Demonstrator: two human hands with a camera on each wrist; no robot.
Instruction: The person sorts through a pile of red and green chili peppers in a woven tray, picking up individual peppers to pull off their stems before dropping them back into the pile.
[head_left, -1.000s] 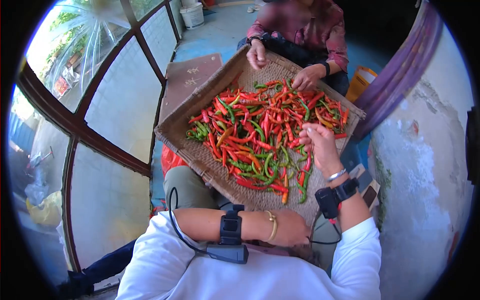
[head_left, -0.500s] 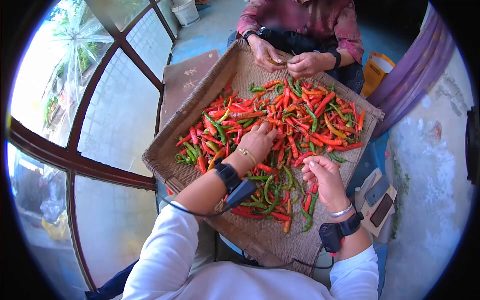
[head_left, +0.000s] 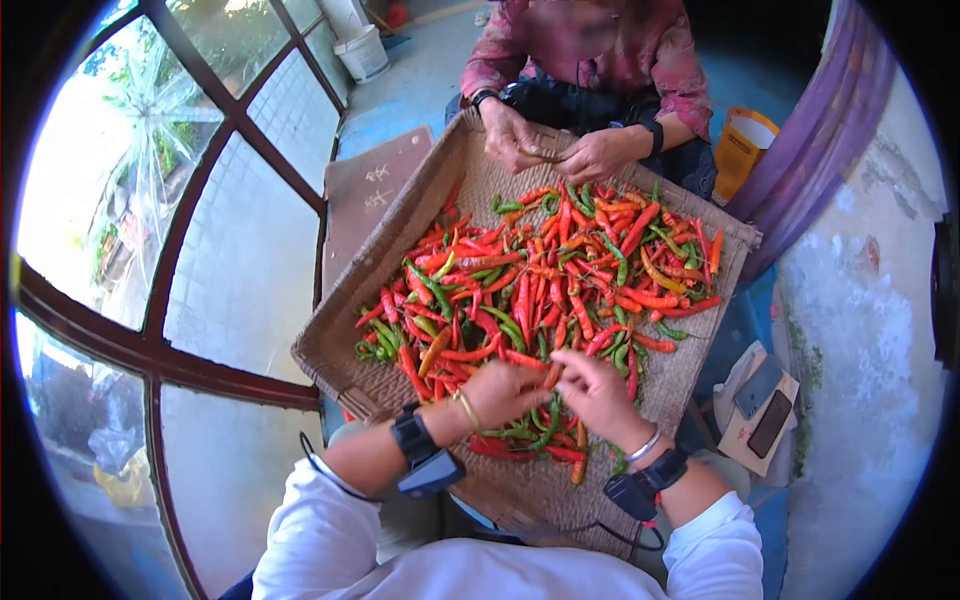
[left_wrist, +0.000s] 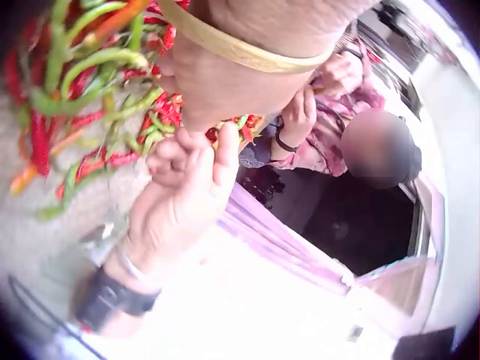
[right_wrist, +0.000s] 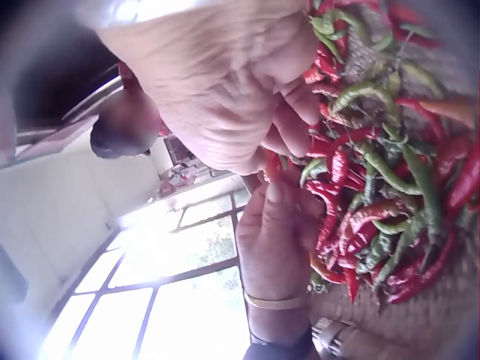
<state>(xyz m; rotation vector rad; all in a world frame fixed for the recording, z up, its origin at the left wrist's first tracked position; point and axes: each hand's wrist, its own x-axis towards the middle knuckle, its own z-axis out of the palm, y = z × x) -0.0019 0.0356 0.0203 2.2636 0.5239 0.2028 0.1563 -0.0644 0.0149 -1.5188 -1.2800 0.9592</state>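
Over the near part of a woven basket tray (head_left: 680,370), my left hand (head_left: 500,393) and right hand (head_left: 600,400) meet at the fingertips. Between them is a red chili pepper (right_wrist: 271,166), which the left thumb and fingers pinch. Curled right fingers grip its other end, partly hiding it in the right wrist view. Beneath both hands spreads a heap of red, orange and green chili peppers (head_left: 530,300). Across the tray, another person's hands (head_left: 592,155) hold a thin brownish pepper (head_left: 543,156) above the far rim.
Right of the tray, two phones (head_left: 769,423) lie on paper. A yellow bag (head_left: 742,155) and a purple curtain (head_left: 815,190) are beyond it at the right. Framed glass panes (head_left: 235,280) line the left side. At the back stands a white bucket (head_left: 362,55).
My left hand went from my lap into the heap, then back toward me with a pepper. My right hand moved left to meet it. The other person's hands came together round a pepper.
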